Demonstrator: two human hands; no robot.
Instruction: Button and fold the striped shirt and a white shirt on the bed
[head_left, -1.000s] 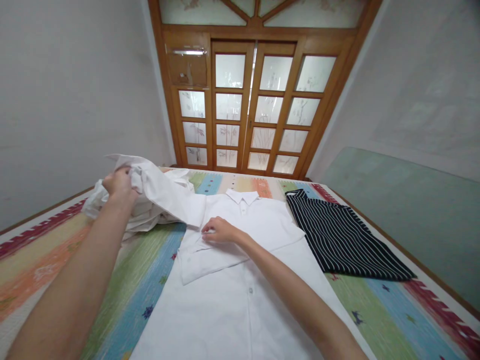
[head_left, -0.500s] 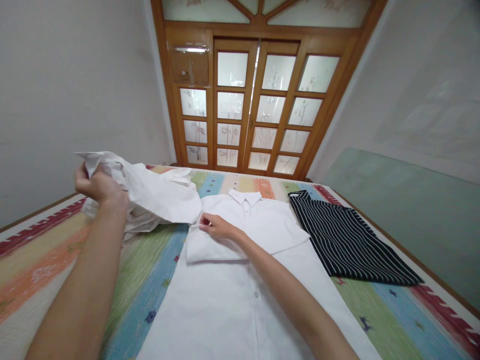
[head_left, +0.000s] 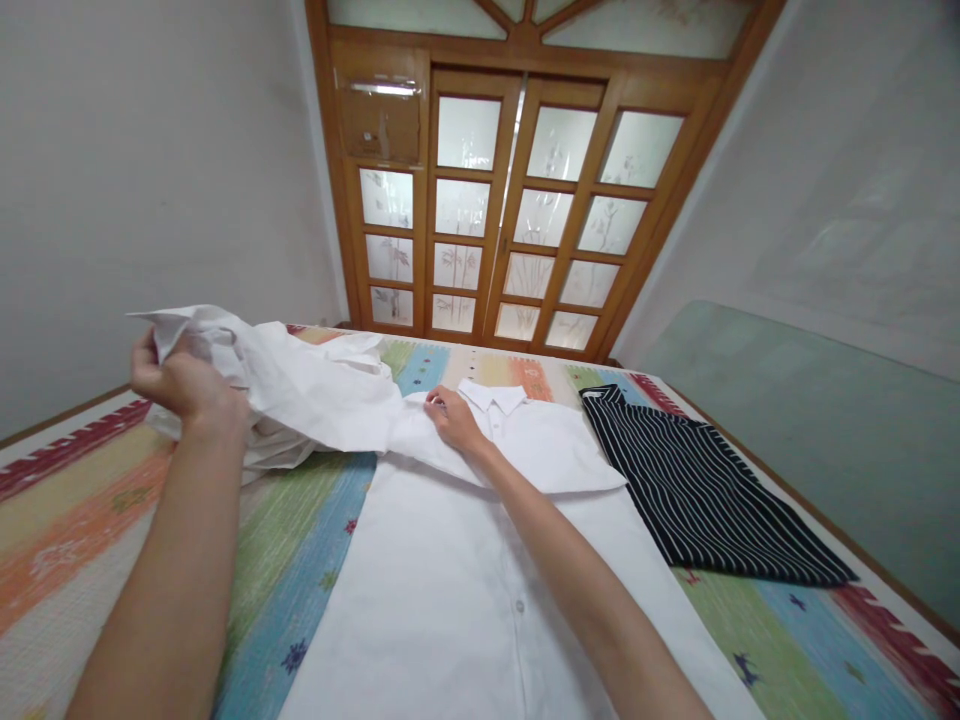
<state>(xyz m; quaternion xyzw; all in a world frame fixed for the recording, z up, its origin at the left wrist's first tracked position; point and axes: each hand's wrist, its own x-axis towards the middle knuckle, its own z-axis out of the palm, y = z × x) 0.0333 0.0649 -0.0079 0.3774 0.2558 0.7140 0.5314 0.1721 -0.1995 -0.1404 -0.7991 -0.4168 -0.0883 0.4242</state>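
A white buttoned shirt (head_left: 450, 560) lies spread on a striped, patterned bed cover, its collar toward the doors. At the left, my left hand (head_left: 184, 375) is closed round bunched white cloth and holds it raised. That cloth stretches right to the shirt's shoulder. Beside the collar, my right hand (head_left: 454, 415) has its fingers closed at the shirt's upper left shoulder; whether they pinch the fabric is hard to make out.
Black clothing with white stripes (head_left: 712, 490) lies folded to the right. A pale green headboard-like panel (head_left: 810, 410) stands along the right side. Wooden doors with glass panes (head_left: 495, 200) are beyond the bed.
My right hand has moved up and slightly right, nearer the collar. My left hand has shifted a little left with the cloth. The folded-over flap at the shirt's left side has been drawn up.
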